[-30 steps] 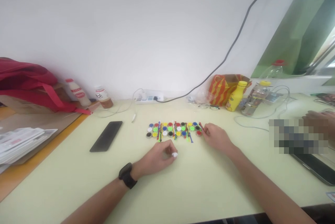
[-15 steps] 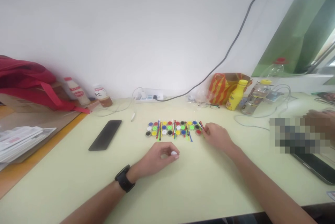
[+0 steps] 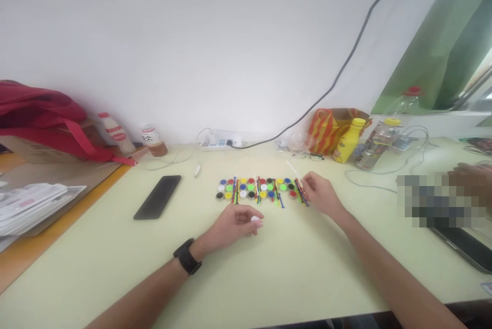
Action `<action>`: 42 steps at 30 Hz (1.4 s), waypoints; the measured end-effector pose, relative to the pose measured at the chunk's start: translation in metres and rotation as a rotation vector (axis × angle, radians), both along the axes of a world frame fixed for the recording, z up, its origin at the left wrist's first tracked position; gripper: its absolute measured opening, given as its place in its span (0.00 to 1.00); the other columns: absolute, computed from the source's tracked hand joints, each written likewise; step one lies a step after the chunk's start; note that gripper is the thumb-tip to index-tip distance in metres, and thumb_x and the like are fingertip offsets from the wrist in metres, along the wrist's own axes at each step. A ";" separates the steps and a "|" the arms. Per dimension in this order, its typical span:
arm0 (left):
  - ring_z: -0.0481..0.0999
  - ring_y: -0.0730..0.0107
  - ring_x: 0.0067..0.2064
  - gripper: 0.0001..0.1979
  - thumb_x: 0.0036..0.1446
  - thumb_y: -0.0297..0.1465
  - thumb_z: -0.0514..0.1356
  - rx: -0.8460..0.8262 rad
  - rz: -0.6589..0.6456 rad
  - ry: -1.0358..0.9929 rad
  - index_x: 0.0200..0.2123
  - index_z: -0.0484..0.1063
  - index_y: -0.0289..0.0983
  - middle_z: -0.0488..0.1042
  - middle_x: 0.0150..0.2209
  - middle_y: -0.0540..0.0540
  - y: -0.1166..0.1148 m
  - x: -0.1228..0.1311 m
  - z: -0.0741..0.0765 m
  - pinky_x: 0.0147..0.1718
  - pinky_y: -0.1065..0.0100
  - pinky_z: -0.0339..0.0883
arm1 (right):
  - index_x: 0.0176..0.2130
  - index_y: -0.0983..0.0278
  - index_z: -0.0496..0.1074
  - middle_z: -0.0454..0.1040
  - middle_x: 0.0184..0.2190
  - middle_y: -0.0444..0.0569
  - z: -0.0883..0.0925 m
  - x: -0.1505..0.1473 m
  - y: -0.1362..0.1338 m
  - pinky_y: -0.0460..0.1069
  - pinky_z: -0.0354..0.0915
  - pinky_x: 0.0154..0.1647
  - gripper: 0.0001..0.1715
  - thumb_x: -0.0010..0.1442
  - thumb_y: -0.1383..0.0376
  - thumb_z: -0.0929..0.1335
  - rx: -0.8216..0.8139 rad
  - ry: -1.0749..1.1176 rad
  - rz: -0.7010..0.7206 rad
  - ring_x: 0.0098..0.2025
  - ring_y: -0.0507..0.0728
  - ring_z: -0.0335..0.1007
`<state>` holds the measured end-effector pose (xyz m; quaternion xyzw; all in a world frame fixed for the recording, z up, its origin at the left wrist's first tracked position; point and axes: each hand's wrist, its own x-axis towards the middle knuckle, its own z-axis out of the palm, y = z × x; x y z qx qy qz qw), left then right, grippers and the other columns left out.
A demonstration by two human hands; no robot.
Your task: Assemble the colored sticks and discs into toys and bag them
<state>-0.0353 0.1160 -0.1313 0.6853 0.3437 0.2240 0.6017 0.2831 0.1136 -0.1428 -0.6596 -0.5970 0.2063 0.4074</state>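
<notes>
My left hand is closed in a pinch on a small white round disc, above the table in front of the rows of pieces. My right hand pinches a thin white plastic stick that points up and left from the fingertips. Just left of these fingers lies a bundle of coloured sticks. Short rows of small round discs in several colours, such as a black disc and a red disc, alternate with more bundles of thin sticks.
A black phone lies at left. Along the wall stand a drink bottle, a power strip, a striped bag and a yellow bottle. Another person's hand shows at far right beside a dark case.
My right hand has come away slightly from the rightmost stick bundle and now shows a white stick in its fingers. My left hand keeps the white disc, nearly in the same place.
</notes>
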 end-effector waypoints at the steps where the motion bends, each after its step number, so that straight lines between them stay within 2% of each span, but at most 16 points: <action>1: 0.81 0.64 0.37 0.19 0.57 0.41 0.71 -0.025 -0.004 -0.003 0.46 0.80 0.34 0.81 0.36 0.42 0.000 0.000 -0.002 0.41 0.63 0.76 | 0.34 0.61 0.67 0.73 0.23 0.43 0.003 -0.004 -0.002 0.48 0.61 0.25 0.15 0.68 0.54 0.65 0.018 0.104 0.041 0.23 0.53 0.67; 4: 0.81 0.63 0.44 0.23 0.52 0.38 0.74 -0.047 -0.040 -0.027 0.50 0.79 0.36 0.82 0.43 0.42 0.001 0.000 -0.007 0.47 0.63 0.76 | 0.35 0.62 0.70 0.74 0.24 0.44 0.016 -0.021 -0.010 0.48 0.64 0.25 0.21 0.64 0.47 0.70 0.037 0.355 0.170 0.23 0.53 0.68; 7: 0.81 0.62 0.45 0.25 0.53 0.38 0.74 -0.057 -0.060 -0.059 0.53 0.78 0.37 0.81 0.44 0.42 0.002 -0.001 -0.005 0.48 0.62 0.75 | 0.34 0.63 0.74 0.75 0.24 0.45 0.026 -0.041 -0.021 0.49 0.70 0.30 0.21 0.59 0.48 0.75 0.025 0.527 0.328 0.26 0.53 0.71; 10: 0.80 0.60 0.47 0.24 0.55 0.38 0.73 -0.029 -0.063 -0.086 0.53 0.78 0.37 0.81 0.46 0.41 0.002 -0.001 -0.001 0.50 0.61 0.75 | 0.34 0.63 0.76 0.76 0.25 0.45 0.024 -0.059 -0.028 0.50 0.72 0.32 0.20 0.56 0.50 0.77 -0.041 0.640 0.478 0.27 0.54 0.73; 13: 0.79 0.58 0.50 0.22 0.58 0.38 0.71 0.035 -0.065 -0.103 0.53 0.79 0.36 0.80 0.49 0.39 0.001 0.002 0.002 0.52 0.60 0.73 | 0.35 0.64 0.76 0.77 0.26 0.46 0.012 -0.071 -0.031 0.51 0.73 0.34 0.19 0.57 0.51 0.77 -0.079 0.664 0.564 0.28 0.54 0.75; 18: 0.79 0.56 0.52 0.18 0.64 0.41 0.65 0.163 -0.010 -0.065 0.53 0.80 0.38 0.81 0.52 0.39 -0.002 0.006 -0.002 0.53 0.59 0.73 | 0.36 0.63 0.76 0.77 0.28 0.47 -0.003 -0.078 -0.031 0.52 0.73 0.38 0.17 0.61 0.52 0.75 -0.057 0.564 0.566 0.32 0.55 0.76; 25: 0.81 0.59 0.48 0.14 0.65 0.39 0.65 0.450 0.130 -0.015 0.49 0.82 0.40 0.82 0.48 0.42 -0.004 0.005 -0.005 0.49 0.61 0.76 | 0.38 0.61 0.76 0.73 0.32 0.48 0.004 -0.074 -0.032 0.50 0.69 0.34 0.16 0.69 0.53 0.67 0.079 0.209 0.592 0.32 0.55 0.70; 28: 0.82 0.58 0.47 0.13 0.64 0.38 0.65 0.569 0.162 0.035 0.49 0.82 0.41 0.83 0.47 0.43 -0.003 0.003 -0.005 0.48 0.61 0.76 | 0.37 0.60 0.75 0.73 0.32 0.49 0.003 -0.073 -0.033 0.50 0.68 0.34 0.16 0.71 0.54 0.65 0.108 0.119 0.584 0.34 0.56 0.69; 32: 0.83 0.58 0.46 0.11 0.64 0.37 0.65 0.640 0.148 0.054 0.47 0.82 0.42 0.84 0.46 0.44 -0.003 0.001 -0.003 0.48 0.61 0.76 | 0.37 0.61 0.75 0.74 0.30 0.47 0.003 -0.072 -0.034 0.50 0.69 0.35 0.14 0.69 0.55 0.67 0.027 0.220 0.610 0.31 0.54 0.70; 36: 0.84 0.60 0.45 0.09 0.65 0.36 0.65 0.662 0.067 0.050 0.46 0.81 0.42 0.84 0.45 0.45 -0.004 0.000 0.002 0.46 0.63 0.75 | 0.37 0.63 0.76 0.75 0.29 0.46 0.010 -0.073 -0.035 0.51 0.71 0.37 0.14 0.66 0.54 0.71 -0.041 0.370 0.622 0.31 0.54 0.72; 39: 0.83 0.62 0.46 0.09 0.67 0.34 0.62 0.671 0.001 0.064 0.47 0.80 0.42 0.84 0.46 0.45 -0.007 0.000 0.004 0.47 0.64 0.74 | 0.37 0.63 0.76 0.76 0.29 0.47 0.014 -0.074 -0.036 0.51 0.71 0.37 0.16 0.64 0.52 0.72 -0.054 0.408 0.624 0.31 0.54 0.73; 42: 0.82 0.61 0.45 0.09 0.68 0.35 0.61 0.663 0.008 0.073 0.47 0.80 0.42 0.83 0.45 0.44 -0.009 0.000 0.007 0.47 0.63 0.74 | 0.37 0.63 0.76 0.75 0.30 0.47 0.015 -0.075 -0.037 0.51 0.71 0.37 0.17 0.64 0.52 0.73 -0.049 0.437 0.617 0.31 0.54 0.73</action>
